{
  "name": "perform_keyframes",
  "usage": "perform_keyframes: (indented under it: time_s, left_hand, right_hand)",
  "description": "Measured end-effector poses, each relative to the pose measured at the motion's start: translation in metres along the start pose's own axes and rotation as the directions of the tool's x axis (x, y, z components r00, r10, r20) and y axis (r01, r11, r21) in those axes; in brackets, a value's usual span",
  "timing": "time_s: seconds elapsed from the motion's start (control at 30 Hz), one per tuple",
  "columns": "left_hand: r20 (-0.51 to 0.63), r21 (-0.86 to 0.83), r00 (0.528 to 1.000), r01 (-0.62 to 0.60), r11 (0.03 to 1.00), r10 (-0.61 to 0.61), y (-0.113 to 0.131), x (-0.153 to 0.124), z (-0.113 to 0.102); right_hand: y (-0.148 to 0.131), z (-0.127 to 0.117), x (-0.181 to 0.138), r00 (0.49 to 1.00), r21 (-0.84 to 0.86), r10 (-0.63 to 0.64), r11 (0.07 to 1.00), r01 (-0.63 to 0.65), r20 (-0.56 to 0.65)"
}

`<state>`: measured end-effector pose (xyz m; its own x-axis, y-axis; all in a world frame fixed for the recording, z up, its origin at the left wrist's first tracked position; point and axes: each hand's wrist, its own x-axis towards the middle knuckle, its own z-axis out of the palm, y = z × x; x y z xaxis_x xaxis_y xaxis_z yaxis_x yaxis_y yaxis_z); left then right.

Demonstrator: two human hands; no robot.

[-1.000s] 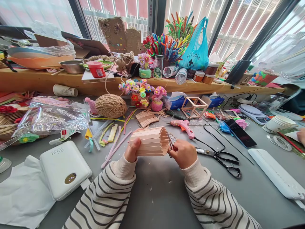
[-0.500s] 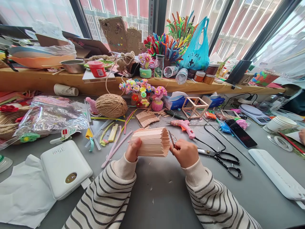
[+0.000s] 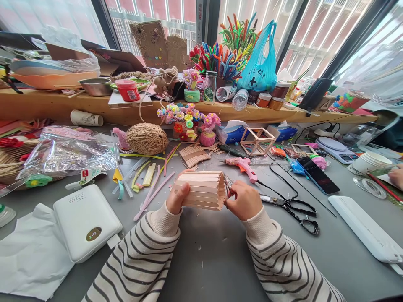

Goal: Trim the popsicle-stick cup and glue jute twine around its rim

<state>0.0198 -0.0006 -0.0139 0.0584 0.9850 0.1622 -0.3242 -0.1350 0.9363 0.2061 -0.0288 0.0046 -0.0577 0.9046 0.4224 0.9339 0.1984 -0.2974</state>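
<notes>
A round holder of pale popsicle sticks (image 3: pixel 201 191) lies on its side in the air above the grey table, its open end toward the right. My left hand (image 3: pixel 178 198) is closed around its left end, thumb on the near side. My right hand (image 3: pixel 245 200) pinches a thin, dark, pointed tool (image 3: pixel 227 187) at the open rim; whether it is tweezers or a blade I cannot tell. The tip reaches the rim's edge. Behind the holder lies a bundle of popsicle sticks (image 3: pixel 194 157). A pink hot glue gun (image 3: pixel 242 167) rests beyond my right hand.
Black-handled scissors (image 3: pixel 296 209) lie to the right, near a phone (image 3: pixel 317 176) and a long white device (image 3: pixel 365 228). At left are a white power bank (image 3: pixel 88 224) and a twine ball (image 3: pixel 147 139). Another person's hand (image 3: pixel 397 177) shows at the far right edge.
The holder has tipped slightly, its open end lower and turned a little away. The dark tool has shifted against the rim with my right hand. The other person's hand has come further into view.
</notes>
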Motion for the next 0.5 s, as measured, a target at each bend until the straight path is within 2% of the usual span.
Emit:
perform_keyframes:
  time_s: [0.23,0.5]
  left_hand:
    - [0.047,-0.052,0.997,0.057,0.997,-0.055,-0.0054,0.0013,0.0009]
    - [0.066,-0.137,0.995,0.084,0.987,-0.075,-0.0078,0.0041,-0.0003]
  right_hand:
    - [0.0054,0.0054,0.0004,0.998,-0.059,-0.055,0.997,0.054,-0.022]
    - [0.0087,0.0053,-0.0012,0.957,-0.076,-0.202,0.979,0.190,-0.207]
